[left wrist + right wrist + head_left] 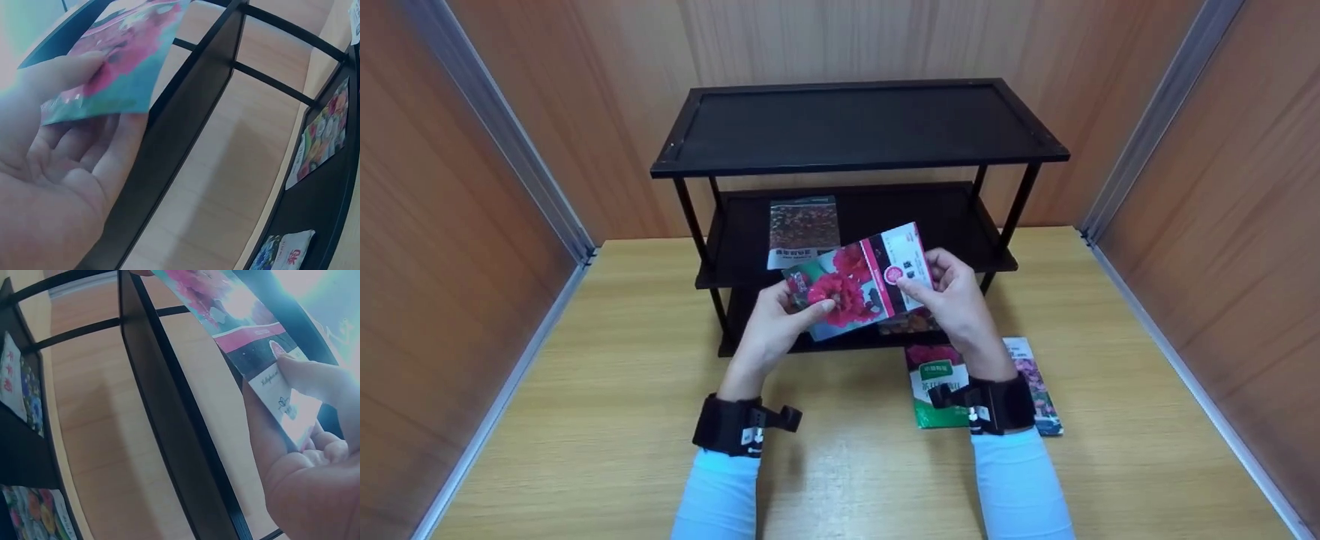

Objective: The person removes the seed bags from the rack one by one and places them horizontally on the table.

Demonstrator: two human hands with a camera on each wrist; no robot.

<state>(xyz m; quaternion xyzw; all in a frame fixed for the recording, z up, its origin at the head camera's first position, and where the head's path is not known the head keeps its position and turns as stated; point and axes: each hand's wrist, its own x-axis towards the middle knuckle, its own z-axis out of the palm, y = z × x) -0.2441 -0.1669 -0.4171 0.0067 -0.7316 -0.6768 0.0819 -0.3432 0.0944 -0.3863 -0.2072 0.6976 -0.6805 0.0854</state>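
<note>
A flower seed packet (844, 289) with deep pink blooms and a white end is held between both hands in front of the shelf. My left hand (772, 322) pinches its flowered end, thumb on the front face and fingers behind, as the left wrist view also shows. At the white end, my right hand (960, 304) pinches the packet with the thumb on the printed side. The packet is tilted, its right end higher. Behind it, another seed packet (804, 229) with a reddish-brown picture lies on the middle shelf board.
A black three-tier shelf (855, 127) stands against the wooden back wall. Packets lie on its bottom board, one with mixed blooms (326, 132) and one with blue flowers (284, 251). By my right forearm, a green packet (936, 382) and a purple-flowered packet (1039, 390) lie on the table.
</note>
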